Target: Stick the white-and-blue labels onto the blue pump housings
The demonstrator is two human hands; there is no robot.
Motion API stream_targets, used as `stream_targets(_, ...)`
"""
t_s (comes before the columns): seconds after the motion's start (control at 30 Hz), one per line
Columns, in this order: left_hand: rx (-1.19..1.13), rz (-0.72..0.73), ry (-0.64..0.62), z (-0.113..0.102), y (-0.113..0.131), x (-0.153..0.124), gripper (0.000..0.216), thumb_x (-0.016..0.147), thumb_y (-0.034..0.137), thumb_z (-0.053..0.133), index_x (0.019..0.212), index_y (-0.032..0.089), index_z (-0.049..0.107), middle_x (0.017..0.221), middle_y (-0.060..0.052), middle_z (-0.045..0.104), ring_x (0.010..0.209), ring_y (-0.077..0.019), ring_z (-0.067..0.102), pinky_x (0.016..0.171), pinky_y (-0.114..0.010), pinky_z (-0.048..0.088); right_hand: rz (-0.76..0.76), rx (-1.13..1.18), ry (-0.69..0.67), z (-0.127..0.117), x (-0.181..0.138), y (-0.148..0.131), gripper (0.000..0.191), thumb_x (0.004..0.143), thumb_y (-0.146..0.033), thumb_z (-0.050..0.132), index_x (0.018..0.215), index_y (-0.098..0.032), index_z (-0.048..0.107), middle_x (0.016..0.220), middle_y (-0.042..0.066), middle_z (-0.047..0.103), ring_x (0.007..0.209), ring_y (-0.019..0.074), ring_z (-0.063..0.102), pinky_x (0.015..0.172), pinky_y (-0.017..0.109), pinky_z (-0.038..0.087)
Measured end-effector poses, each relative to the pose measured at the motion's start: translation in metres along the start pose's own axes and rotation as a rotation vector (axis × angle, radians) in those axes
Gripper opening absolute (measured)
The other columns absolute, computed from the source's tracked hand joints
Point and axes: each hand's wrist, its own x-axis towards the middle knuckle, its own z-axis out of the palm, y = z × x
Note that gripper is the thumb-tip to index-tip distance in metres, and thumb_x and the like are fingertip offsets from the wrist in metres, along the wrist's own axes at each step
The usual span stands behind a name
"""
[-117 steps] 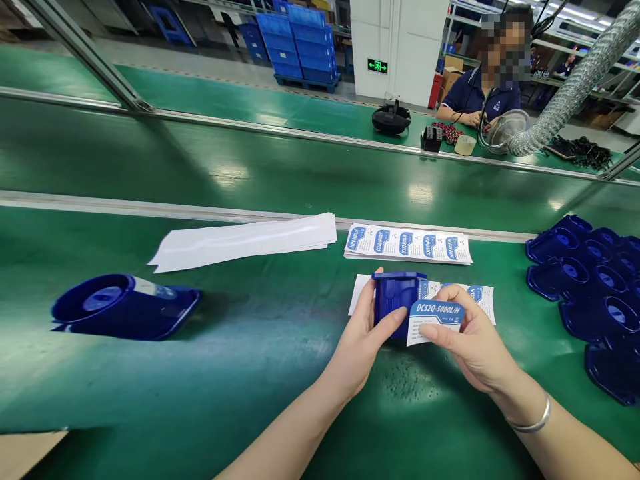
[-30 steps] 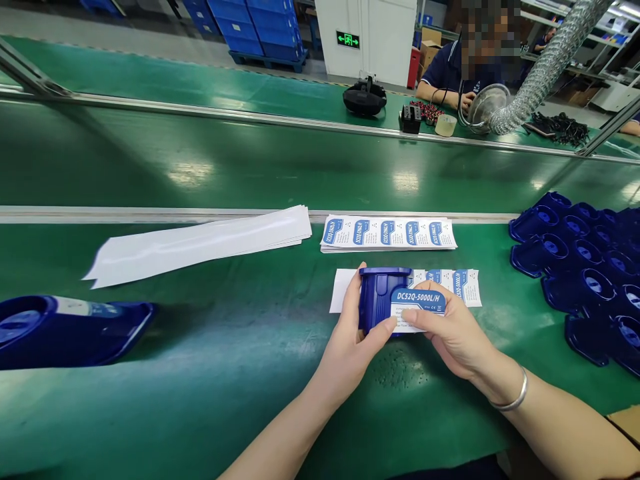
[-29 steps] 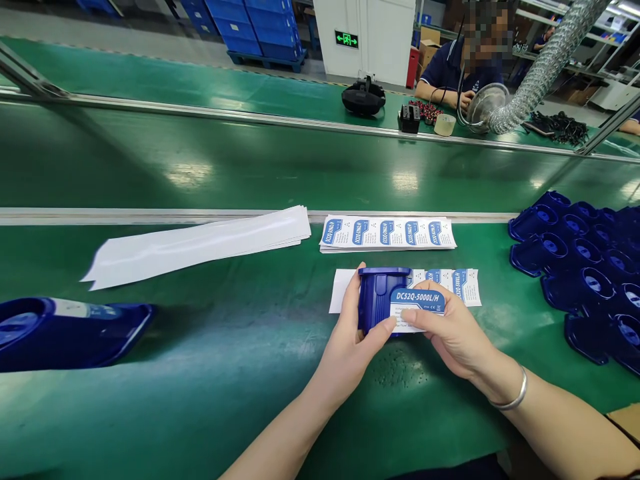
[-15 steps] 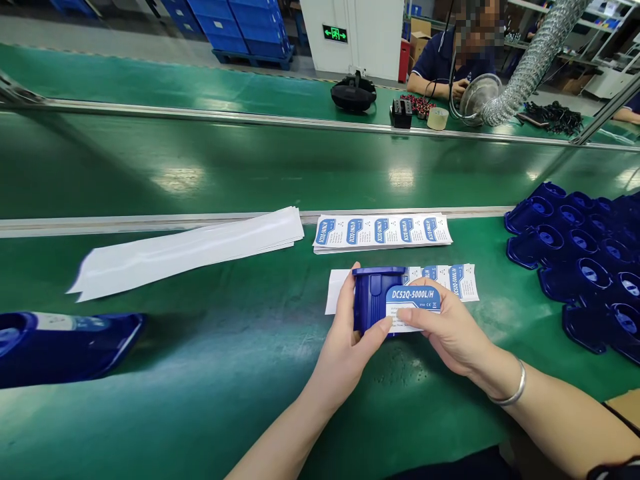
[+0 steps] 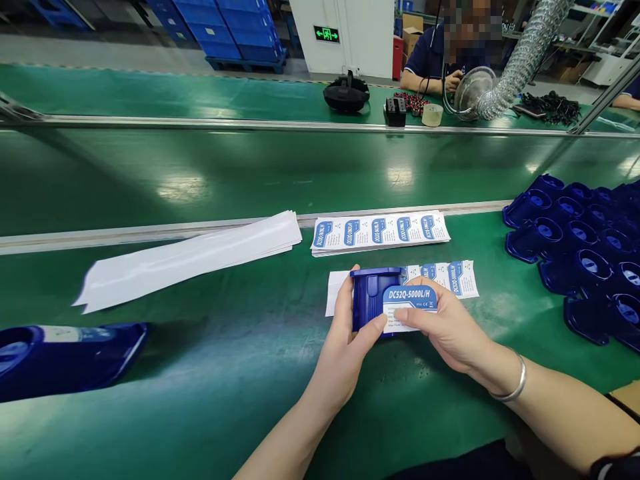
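Observation:
My left hand (image 5: 345, 333) is closed around a dark blue plastic housing (image 5: 367, 300), its thumb at the label's lower left edge. In my right hand (image 5: 445, 327) is a white and blue label (image 5: 410, 300) printed DC52Q-5000L/H, pinched with the thumb on its face. The label overlaps the right side of the housing; whether it is stuck down I cannot tell. Behind my hands lies a partly used label strip (image 5: 463, 279). Farther back is a stack of label sheets (image 5: 380, 230).
White paper strips (image 5: 200, 257) lie left of the label stack. Another blue housing (image 5: 65, 367) with a label rests at the left. Several blue housings (image 5: 590, 263) are grouped at the right. A person (image 5: 425, 67) sits across the bench near a flexible metal duct (image 5: 525, 60).
The view has shifted slightly. Both hands keep nearly the same hold on the housing and the label.

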Motion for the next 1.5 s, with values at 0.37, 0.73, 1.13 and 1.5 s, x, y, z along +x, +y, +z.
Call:
stream_targets(0.37, -0.028, -0.033, 0.076, 0.004, 0.003, 0.001, 0.072, 0.088, 0.050, 0.067, 0.152, 0.035, 0.036, 0.160, -0.001, 0.039, 0.148, -0.0315, 0.033, 0.117, -0.041, 0.037, 0.017, -0.023, -0.008, 0.002, -0.001, 0.001, 0.039, 0.063, -0.030, 0.093, 0.086, -0.019, 0.064, 0.079, -0.004, 0.066, 0.076, 0.0116, 0.058, 0.077, 0.026, 0.047)
stream_targets(0.73, 0.085, 0.034, -0.108, -0.004, 0.001, 0.003, 0.087, 0.084, 0.038, 0.075, 0.154, 0.033, 0.024, 0.161, -0.005, 0.034, 0.147, -0.0316, 0.033, 0.112, -0.039, 0.043, -0.280, -0.583, 0.033, -0.009, -0.001, -0.014, 0.021, 0.087, -0.040, 0.074, 0.085, -0.021, 0.066, 0.085, 0.001, 0.066, 0.078, 0.0171, 0.059, 0.071, 0.028, 0.045)
stream_targets(1.13, 0.056, 0.101, -0.174, -0.004, 0.003, 0.001, 0.081, 0.085, 0.039, 0.074, 0.151, 0.030, 0.028, 0.154, -0.008, 0.043, 0.141, -0.0331, 0.042, 0.111, -0.043, 0.043, -0.533, -0.964, 0.130, -0.013, -0.012, -0.019, 0.021, 0.092, -0.037, 0.069, 0.078, -0.022, 0.065, 0.067, -0.001, 0.062, 0.060, 0.0150, 0.053, 0.055, 0.027, 0.038)
stream_targets(1.5, 0.054, 0.089, -0.205, -0.007, 0.000, 0.004, 0.085, 0.085, 0.040, 0.075, 0.154, 0.034, 0.026, 0.155, -0.007, 0.044, 0.137, -0.0359, 0.046, 0.106, -0.045, 0.049, -0.465, -0.902, 0.133, -0.013, -0.010, -0.019, 0.024, 0.090, -0.041, 0.070, 0.077, -0.022, 0.065, 0.068, 0.000, 0.061, 0.061, 0.0157, 0.053, 0.057, 0.028, 0.037)
